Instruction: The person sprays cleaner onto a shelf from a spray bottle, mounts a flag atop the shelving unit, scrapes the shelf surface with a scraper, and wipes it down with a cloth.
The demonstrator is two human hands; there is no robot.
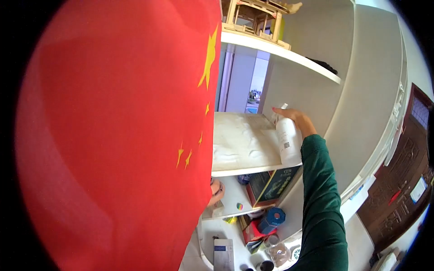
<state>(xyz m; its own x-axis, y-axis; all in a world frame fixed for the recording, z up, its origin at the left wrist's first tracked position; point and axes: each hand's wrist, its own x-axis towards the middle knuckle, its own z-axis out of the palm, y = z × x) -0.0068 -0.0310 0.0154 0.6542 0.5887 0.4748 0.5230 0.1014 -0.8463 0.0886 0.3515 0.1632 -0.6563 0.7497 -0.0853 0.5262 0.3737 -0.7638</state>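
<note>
My right hand point(295, 118), in a dark green sleeve, is closed around the neck of a white pump bottle point(288, 142). The bottle is slightly tilted, at the right end of the middle shelf point(244, 140), whose surface looks wrinkled. A printed label and a small square code show on its side. A large red flag point(122, 135) with yellow stars fills the left half of the view and hides what lies behind it. My left hand does not show.
A wooden model building point(257, 20) stands on the top shelf. Lower down are a dark box point(273, 185), a blue container point(272, 220), a white box point(223, 254), several jars, and a rounded pinkish thing point(217, 191) partly behind the flag. A brown door point(398, 180) is at right.
</note>
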